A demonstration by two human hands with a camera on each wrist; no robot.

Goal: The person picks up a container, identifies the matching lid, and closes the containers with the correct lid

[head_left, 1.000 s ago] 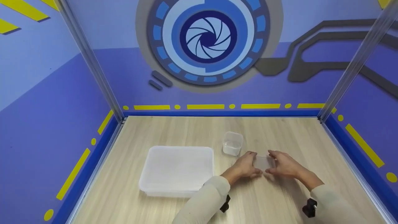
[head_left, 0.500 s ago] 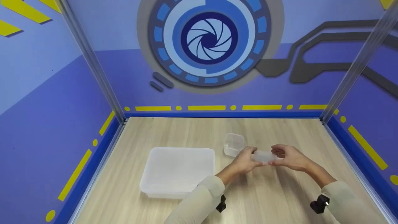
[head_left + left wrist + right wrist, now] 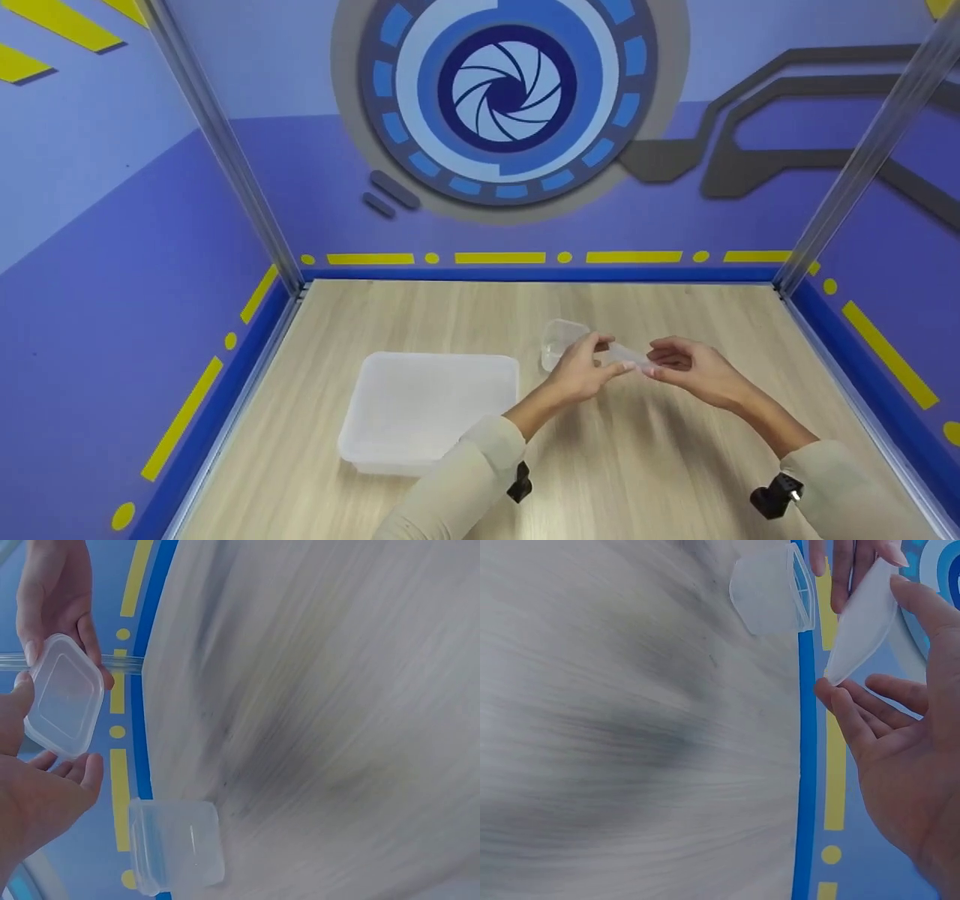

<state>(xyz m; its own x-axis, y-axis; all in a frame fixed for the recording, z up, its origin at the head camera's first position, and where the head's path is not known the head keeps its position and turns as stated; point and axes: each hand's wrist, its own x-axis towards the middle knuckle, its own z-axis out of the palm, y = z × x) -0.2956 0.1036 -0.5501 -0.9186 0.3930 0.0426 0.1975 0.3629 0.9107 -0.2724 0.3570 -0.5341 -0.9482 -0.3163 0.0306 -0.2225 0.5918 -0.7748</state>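
Observation:
Between both hands, raised off the table, is a small translucent lid [image 3: 628, 355] with rounded corners. It shows broad face-on in the left wrist view, the lid [image 3: 67, 697] having a recessed inner panel. My left hand [image 3: 581, 370] pinches its left side, thumb on the near edge. The right hand [image 3: 703, 373] grips the opposite side between thumb and fingers; in the right wrist view its fingertips [image 3: 832, 686] meet a lower corner of the lid [image 3: 864, 619]. Just behind my left hand stands a small clear square container [image 3: 556, 341], its top uncovered and partly hidden by that hand.
A large white translucent box [image 3: 431, 409] with a flat top lies left of the hands, my left sleeve overlapping its near right corner. The wooden table [image 3: 420, 315] is bounded by blue panels [image 3: 262, 187] and metal corner posts [image 3: 225, 150].
Both hands have lifted the lid from near the tabletop and tilted it more edge-on to the head camera. The left hand has shifted toward the small container, now covering part of it.

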